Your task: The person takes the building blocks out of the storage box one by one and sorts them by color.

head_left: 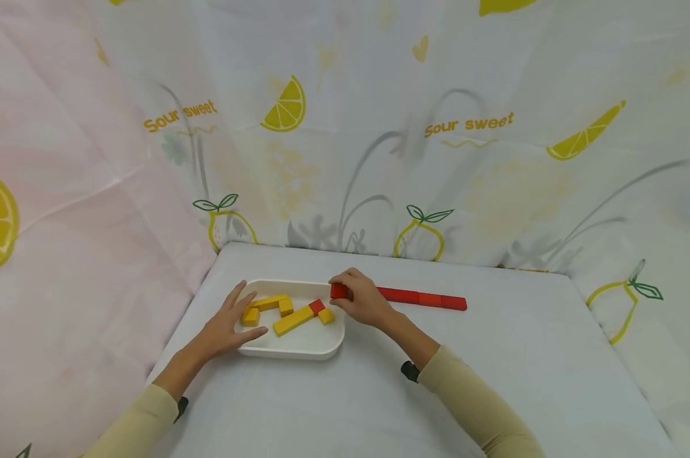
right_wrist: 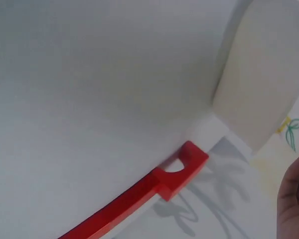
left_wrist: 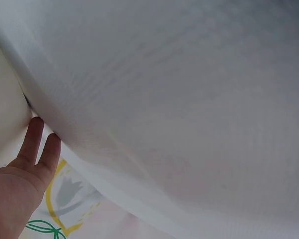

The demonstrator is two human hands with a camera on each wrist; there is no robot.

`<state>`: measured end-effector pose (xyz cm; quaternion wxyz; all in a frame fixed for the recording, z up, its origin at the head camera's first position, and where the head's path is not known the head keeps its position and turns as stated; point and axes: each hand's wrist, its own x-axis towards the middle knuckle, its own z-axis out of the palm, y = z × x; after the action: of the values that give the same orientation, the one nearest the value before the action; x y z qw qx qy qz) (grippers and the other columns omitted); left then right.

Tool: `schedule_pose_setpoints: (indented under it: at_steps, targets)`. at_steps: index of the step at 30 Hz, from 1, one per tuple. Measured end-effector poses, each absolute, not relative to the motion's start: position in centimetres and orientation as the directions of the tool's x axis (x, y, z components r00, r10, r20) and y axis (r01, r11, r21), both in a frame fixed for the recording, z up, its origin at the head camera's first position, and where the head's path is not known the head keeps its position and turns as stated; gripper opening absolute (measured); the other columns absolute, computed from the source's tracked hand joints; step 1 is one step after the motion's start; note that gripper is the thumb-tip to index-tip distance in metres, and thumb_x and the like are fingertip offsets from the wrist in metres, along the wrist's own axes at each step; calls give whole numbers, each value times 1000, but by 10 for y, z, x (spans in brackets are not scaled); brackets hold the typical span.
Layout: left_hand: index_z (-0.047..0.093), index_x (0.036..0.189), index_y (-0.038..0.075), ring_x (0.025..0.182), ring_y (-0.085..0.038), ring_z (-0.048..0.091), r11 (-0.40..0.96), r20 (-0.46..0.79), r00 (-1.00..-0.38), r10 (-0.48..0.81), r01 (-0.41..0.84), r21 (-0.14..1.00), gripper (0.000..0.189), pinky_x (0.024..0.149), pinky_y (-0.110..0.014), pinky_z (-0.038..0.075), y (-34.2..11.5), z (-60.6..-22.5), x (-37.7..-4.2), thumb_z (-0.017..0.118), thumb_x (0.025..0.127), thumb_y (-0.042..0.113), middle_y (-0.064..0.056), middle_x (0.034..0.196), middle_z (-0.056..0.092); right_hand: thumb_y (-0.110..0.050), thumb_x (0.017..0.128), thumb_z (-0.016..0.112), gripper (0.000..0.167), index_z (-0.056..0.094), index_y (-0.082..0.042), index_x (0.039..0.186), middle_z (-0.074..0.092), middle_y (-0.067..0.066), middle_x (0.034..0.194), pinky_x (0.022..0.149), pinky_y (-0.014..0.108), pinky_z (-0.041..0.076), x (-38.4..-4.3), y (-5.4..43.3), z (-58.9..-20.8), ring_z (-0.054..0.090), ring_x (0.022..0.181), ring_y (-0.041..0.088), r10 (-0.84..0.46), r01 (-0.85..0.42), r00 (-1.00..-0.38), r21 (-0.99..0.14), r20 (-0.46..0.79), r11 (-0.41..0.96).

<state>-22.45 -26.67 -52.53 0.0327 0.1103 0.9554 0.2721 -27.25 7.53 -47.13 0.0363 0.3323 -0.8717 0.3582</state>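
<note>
A white tray point(head_left: 290, 352) holds several yellow blocks point(head_left: 293, 320) and a red block point(head_left: 317, 306). My left hand point(head_left: 221, 327) rests at the tray's left end, fingers spread, thumb over the rim. In the left wrist view, two straight fingers of the left hand point(left_wrist: 27, 181) show beside the tray's pale outer wall point(left_wrist: 5, 104). Over the tray's right rim, my right hand point(head_left: 366, 299) pinches a red block point(head_left: 339, 291). Beyond that hand lies a row of red blocks point(head_left: 401, 295). In the right wrist view, a red arch block point(right_wrist: 187, 174) stands at the row's end.
The white-covered table point(head_left: 494, 381) extends to the right and in front of the tray. A lemon-printed cloth point(head_left: 351, 159) hangs behind the table, and a pinkish cloth point(head_left: 81, 254) hangs along its left side.
</note>
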Motion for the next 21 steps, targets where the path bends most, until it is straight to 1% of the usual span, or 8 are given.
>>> schedule_pose_setpoints:
  at_steps: [2, 6, 10, 12, 18, 21]
  targets:
    - [33, 154, 11, 145, -45, 27, 824, 5, -973, 229, 196, 531, 94, 107, -71, 32, -267, -524, -224, 68, 83, 61, -13, 167, 4, -14, 87, 76, 35, 65, -8, 120, 61, 4, 110, 80, 23, 57, -273, 82, -469, 56, 95, 16, -541, -597, -784, -605, 303, 526]
    - [33, 154, 10, 145, -46, 27, 817, 6, -971, 237, 203, 539, 94, 107, -71, 32, -269, -522, -222, 69, 83, 60, -15, 167, 5, -15, 87, 77, 37, 65, -10, 121, 60, 2, 111, 82, 23, 57, -274, 101, -473, 55, 99, 14, -517, -547, -820, -598, 244, 586]
    - [34, 154, 10, 144, -46, 28, 823, 9, -973, 232, 201, 531, 94, 107, -71, 33, -269, -522, -222, 69, 82, 60, -15, 166, 5, -14, 86, 77, 37, 66, -9, 121, 60, 4, 113, 85, 30, 59, -276, 126, -478, 57, 103, 17, -473, -509, -850, -595, 232, 622]
    - [34, 154, 11, 144, -45, 28, 822, 15, -973, 231, 204, 532, 94, 107, -71, 33, -269, -522, -223, 69, 82, 60, -14, 167, 5, -13, 86, 77, 37, 67, -9, 121, 60, 5, 113, 86, 34, 59, -277, 140, -480, 57, 104, 19, -450, -492, -862, -591, 231, 639]
    - [35, 153, 10, 144, -45, 28, 818, 21, -972, 236, 210, 535, 93, 107, -71, 33, -268, -525, -224, 69, 82, 60, -14, 166, 5, -14, 86, 77, 34, 70, -14, 119, 60, 5, 112, 87, 37, 59, -280, 190, -490, 56, 104, 20, -380, -398, -912, -553, 153, 732]
    - [36, 153, 11, 144, -45, 29, 825, 19, -973, 229, 205, 527, 92, 106, -71, 34, -267, -526, -223, 69, 82, 60, -14, 166, 5, -12, 86, 76, 34, 70, -12, 119, 60, 9, 112, 86, 41, 59, -281, 216, -493, 57, 103, 24, -349, -364, -927, -541, 135, 758]
